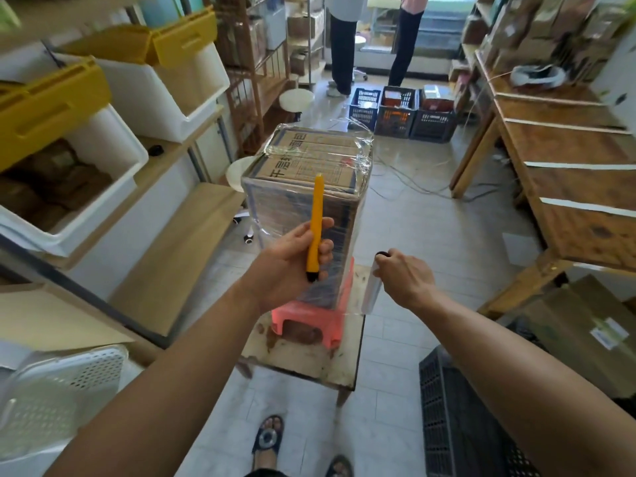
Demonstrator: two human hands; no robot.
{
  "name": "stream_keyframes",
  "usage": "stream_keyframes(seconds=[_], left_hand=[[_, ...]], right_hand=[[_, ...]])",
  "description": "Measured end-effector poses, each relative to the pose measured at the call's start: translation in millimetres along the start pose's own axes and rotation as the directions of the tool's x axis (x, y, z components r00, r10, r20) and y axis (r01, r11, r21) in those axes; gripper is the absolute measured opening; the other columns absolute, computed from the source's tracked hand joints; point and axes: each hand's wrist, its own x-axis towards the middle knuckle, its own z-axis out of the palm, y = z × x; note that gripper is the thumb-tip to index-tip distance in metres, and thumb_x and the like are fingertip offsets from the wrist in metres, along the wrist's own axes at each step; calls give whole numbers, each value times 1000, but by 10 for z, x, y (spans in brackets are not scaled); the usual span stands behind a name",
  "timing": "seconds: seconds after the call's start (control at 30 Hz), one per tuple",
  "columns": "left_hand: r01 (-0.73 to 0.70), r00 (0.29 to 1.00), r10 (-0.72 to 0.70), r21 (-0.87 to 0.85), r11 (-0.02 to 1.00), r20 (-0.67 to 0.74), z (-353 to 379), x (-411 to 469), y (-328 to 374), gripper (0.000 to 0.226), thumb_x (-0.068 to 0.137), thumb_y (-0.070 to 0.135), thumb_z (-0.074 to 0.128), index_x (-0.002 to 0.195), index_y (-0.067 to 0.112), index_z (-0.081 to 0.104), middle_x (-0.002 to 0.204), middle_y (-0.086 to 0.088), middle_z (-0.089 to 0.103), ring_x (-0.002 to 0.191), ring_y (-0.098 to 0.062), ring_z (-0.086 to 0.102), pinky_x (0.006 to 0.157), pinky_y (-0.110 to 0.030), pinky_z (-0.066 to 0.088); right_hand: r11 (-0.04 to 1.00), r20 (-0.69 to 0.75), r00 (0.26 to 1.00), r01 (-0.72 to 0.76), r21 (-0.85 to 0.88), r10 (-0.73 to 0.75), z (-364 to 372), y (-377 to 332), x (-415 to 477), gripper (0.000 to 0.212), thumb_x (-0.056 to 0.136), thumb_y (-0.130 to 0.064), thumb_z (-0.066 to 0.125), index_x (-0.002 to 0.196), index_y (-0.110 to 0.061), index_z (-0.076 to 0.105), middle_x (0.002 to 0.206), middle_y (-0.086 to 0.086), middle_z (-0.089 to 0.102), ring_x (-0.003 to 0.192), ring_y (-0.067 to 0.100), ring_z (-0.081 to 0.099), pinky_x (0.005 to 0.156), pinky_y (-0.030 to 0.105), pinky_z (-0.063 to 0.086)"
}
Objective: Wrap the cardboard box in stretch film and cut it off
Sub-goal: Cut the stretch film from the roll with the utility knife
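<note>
While my right hand (402, 278) grips the film roll (373, 290) right of the cardboard box (309, 180), my left hand (292, 266) clamps the upright yellow cutter (316, 222) nearer the film.

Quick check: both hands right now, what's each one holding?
Left hand: closed on the yellow utility knife.
Right hand: closed on the stretch film roll.

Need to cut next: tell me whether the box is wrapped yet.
Wrapped: glossy film covers the cardboard box top and sides; film still runs to the roll.

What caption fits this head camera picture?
Left hand holds a yellow knife, right hand the film roll, beside the wrapped box.
</note>
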Motion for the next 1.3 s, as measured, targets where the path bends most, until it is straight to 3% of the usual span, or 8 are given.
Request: stream_keyframes(seconds=[0.1,0.2,0.33,0.53,0.87,1.03,1.17,1.3], left_hand=[[-18,996,35,197,980,-85,-100,-79,-131,12,100,18,51,110,18,45,99,-17,65,72,-24,63,64,-33,48],[3,997,25,335,942,-78,-158,-136,-230,27,101,15,49,125,18,39,87,-17,65,58,-23,58,55,-30,47],[51,999,-50,264,963,-9,-306,-164,-309,40,100,8,48,135,24,39,87,-9,54,67,-17,51,61,-28,44],[126,983,-72,342,931,-168,-521,-141,-389,34,105,15,39,133,-4,39,73,-5,52,53,-11,45,49,-22,38],[156,979,-54,550,821,-198,-728,-195,-390,35,104,35,41,104,2,54,59,-5,48,41,-13,37,41,-23,34],[174,978,-61,612,772,-200,-719,-231,-394,35,102,37,44,87,8,57,51,-1,47,39,-11,39,39,-20,33],[186,981,-110,587,788,-162,-730,-268,-453,35,103,35,42,84,8,55,58,-11,45,36,-11,37,36,-19,28],[236,972,-188,625,744,-143,-714,-231,-513,33,97,41,52,82,11,49,57,-1,47,38,-11,35,38,-20,26]], right_hand=[[1000,-1,1000,-12,-8,12,-8,-12,-22,19,101,-28,53,110,-15,64,103,10,63,86,34,68,61,32,39],[1000,-2,1000,-28,-13,28,-9,-40,-21,17,100,-26,56,110,-15,64,102,9,63,84,34,68,60,33,39],[998,-2,999,-51,-25,51,-10,-74,2,17,100,-26,55,109,-15,63,99,9,62,82,34,68,59,33,40],[995,4,996,-89,-33,89,-33,-122,34,17,100,-26,55,109,-15,64,101,10,62,84,37,68,61,33,40],[988,19,988,-155,-25,155,-66,-224,42,20,100,-28,55,112,-16,63,100,10,62,81,33,67,68,42,57],[983,35,983,-180,-21,181,-98,-269,62,20,101,-28,54,114,-16,63,101,9,61,81,32,67,65,40,55],[980,43,979,-199,-16,200,-100,-268,59,18,100,-25,55,114,-16,63,102,9,61,82,32,67,66,40,54],[980,59,978,-199,-18,199,-97,-261,42,18,100,-23,52,112,-16,62,104,10,62,83,34,67,69,43,56]])
